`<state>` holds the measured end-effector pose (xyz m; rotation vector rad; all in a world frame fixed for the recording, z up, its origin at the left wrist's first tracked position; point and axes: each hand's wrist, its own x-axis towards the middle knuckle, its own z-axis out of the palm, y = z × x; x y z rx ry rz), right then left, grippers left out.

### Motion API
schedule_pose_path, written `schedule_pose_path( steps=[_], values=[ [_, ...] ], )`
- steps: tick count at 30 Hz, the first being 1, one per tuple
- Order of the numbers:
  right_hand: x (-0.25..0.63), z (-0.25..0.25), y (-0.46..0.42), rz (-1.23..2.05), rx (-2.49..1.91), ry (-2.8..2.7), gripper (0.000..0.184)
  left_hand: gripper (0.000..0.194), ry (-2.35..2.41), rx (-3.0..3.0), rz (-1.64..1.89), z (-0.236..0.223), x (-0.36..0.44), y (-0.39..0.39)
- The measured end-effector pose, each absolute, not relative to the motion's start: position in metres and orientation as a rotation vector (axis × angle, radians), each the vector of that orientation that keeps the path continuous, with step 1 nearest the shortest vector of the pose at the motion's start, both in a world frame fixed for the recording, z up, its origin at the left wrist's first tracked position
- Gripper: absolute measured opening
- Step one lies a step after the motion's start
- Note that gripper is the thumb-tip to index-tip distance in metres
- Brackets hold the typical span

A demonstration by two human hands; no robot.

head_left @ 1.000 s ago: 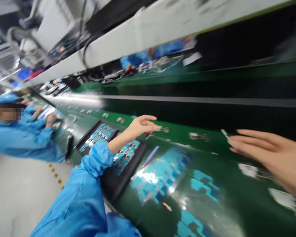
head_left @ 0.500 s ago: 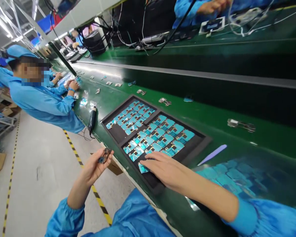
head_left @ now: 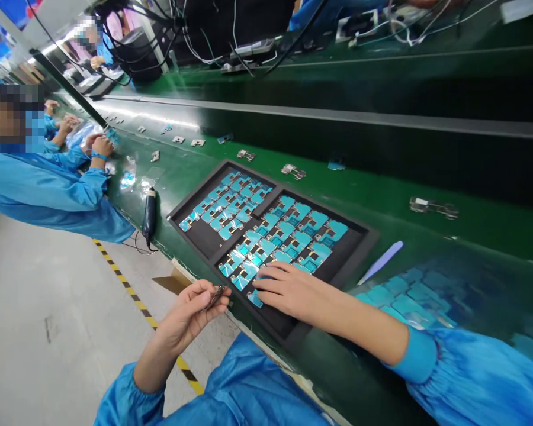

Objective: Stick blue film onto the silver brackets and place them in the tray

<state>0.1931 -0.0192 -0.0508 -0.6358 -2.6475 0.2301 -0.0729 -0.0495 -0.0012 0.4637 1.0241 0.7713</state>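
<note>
My left hand (head_left: 190,316), at the bench's front edge, pinches a small circuit board (head_left: 215,297), dark and metallic, seen nearly edge-on. A black divided tray (head_left: 366,239) lies before me with rows of small circuit boards covered in blue film (head_left: 285,231). Over the near part of the tray, my right hand (head_left: 288,290) is palm down with its fingers stretched and slightly apart. Its fingertips are beside a blue-filmed board (head_left: 254,299) at the tray's near edge; whether they touch it is hard to tell.
A purple pry tool (head_left: 382,260) and more blue-filmed boards (head_left: 408,293) lie right of the tray. On the left is a black corded hand tool (head_left: 149,216). Loose metallic boards (head_left: 433,207) line the green bench behind. A co-worker's sleeve (head_left: 48,183) is at far left.
My left hand has moved right, closer to the tray, and the board in it has turned nearly edge-on. My right hand has barely moved. The view has shifted right.
</note>
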Motion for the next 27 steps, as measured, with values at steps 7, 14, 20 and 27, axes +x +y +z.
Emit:
schedule_pose_path(
  steps=[7,14,20,27],
  values=[
    [0.201,-0.058,-0.025,0.156,-0.858,-2.644,0.011,0.049,1.132,0.469,0.911,-0.026,-0.042,-0.063],
    [0.194,-0.062,-0.027,0.145,-0.769,-2.535,0.023,0.055,1.155,0.623,0.921,-0.021,-0.027,-0.065],
    [0.194,-0.061,-0.028,0.053,-0.831,-2.498,0.027,0.045,1.276,0.788,0.998,-0.018,-0.028,-0.065],
    [0.219,-0.047,-0.035,0.108,-1.037,-2.426,0.026,0.017,1.440,1.684,0.838,-0.026,-0.009,-0.075]
  ],
)
